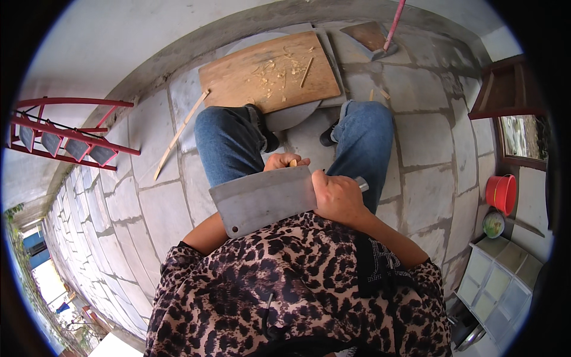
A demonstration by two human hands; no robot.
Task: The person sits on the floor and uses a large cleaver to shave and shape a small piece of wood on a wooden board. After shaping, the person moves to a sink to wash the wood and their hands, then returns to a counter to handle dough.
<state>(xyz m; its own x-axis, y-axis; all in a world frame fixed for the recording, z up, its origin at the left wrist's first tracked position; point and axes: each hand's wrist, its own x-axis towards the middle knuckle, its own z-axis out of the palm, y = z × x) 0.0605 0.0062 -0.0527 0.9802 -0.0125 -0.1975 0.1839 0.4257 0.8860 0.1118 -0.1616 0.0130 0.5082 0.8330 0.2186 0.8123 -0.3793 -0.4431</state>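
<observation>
My right hand (338, 196) is closed around the handle of a cleaver (263, 201), whose metal handle end pokes out past the fist. The broad blade reaches left across my lap, with a small hole near its far corner. Beyond the blade's upper edge, my left hand (282, 161) is curled around a thin wooden stick (293, 163); only the stick's pale end shows. The blade hides the left wrist and most of what lies below that hand. Whether the edge touches the stick I cannot tell.
Before my feet a wooden board (267, 71) carries wood shavings (272, 69) and a thin stick (307, 72). A long wooden strip (180, 136) leans against its left corner. A red stepladder (76, 131) is at left; a long-handled dustpan (368, 40), red bucket (500, 194) and cabinet (495, 281) are rightward.
</observation>
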